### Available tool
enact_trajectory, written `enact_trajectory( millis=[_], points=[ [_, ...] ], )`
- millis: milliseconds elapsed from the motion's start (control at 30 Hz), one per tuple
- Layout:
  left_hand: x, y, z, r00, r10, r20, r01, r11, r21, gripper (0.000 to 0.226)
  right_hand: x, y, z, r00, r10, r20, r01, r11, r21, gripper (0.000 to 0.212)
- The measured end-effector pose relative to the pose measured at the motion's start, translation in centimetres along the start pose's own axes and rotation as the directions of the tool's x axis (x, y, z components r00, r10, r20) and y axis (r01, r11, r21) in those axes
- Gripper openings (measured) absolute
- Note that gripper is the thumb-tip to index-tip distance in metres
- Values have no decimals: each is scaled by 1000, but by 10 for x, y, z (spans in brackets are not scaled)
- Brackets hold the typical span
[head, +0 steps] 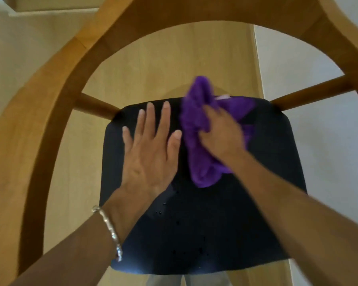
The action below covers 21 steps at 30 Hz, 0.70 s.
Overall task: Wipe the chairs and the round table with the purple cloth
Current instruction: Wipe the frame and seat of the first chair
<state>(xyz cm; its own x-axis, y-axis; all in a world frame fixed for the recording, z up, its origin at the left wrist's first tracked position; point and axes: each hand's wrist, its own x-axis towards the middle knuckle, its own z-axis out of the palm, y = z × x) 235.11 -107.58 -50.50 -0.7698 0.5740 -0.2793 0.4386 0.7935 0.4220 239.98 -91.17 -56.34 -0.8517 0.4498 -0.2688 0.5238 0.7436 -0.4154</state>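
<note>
Since the right hand (221, 135) has the cloth (192, 157) bunched under its curled fingers, it is the working hand, and the cloth sits on the far right part of the chair's dark seat (205, 234), up against the back edge. The bundle's long axis runs roughly front to back across the seat. One end lifts past the back edge, the other trails toward the person below the wrist, and a flap spreads off to the right. The hand and cloth are blurred, so the exact finger placement cannot be read. The left hand (149, 153) lies flat on the seat just beside the cloth, fingers straight and spread, holding nothing; its thumb comes close to the cloth's left edge, though I cannot tell whether they touch. It looks to be steadying the chair. Most of the seat not under a hand lies nearer the person, where a few small dark specks show. A pull straight back along the cloth's own axis would likely cover that ground, while a sweep to the left would run into the left hand. The curved wooden backrest (56, 83) arches around the far side.
</note>
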Motion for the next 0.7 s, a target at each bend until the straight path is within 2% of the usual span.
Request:
enact_trajectory(
  millis=[100,167,267,333,433,633,700],
  points=[
    [-1,17,13,998,58,16,-57,997,-46,55,-25,92,-52,966,254,-36,-252,966,63,33],
    [-2,21,21,997,67,36,-65,997,-50,55,-44,119,-66,915,403,-38,-396,910,121,38],
    [-7,17,29,996,61,71,-60,998,-23,56,-53,121,-58,890,452,-66,-431,878,208,39],
    [-9,9,31,995,42,87,-42,999,-2,56,-43,101,-51,899,422,-114,-381,885,267,35],
    [-13,-7,28,995,-6,98,4,1000,27,57,-14,51,-28,948,294,-122,-244,918,313,29],
    [-34,-41,15,988,-155,0,155,987,-37,55,23,-57,24,995,86,-44,-78,984,163,54],
    [-44,-54,11,979,-202,-33,200,978,-52,54,14,-92,44,995,-89,44,83,988,130,58]
  ],
)
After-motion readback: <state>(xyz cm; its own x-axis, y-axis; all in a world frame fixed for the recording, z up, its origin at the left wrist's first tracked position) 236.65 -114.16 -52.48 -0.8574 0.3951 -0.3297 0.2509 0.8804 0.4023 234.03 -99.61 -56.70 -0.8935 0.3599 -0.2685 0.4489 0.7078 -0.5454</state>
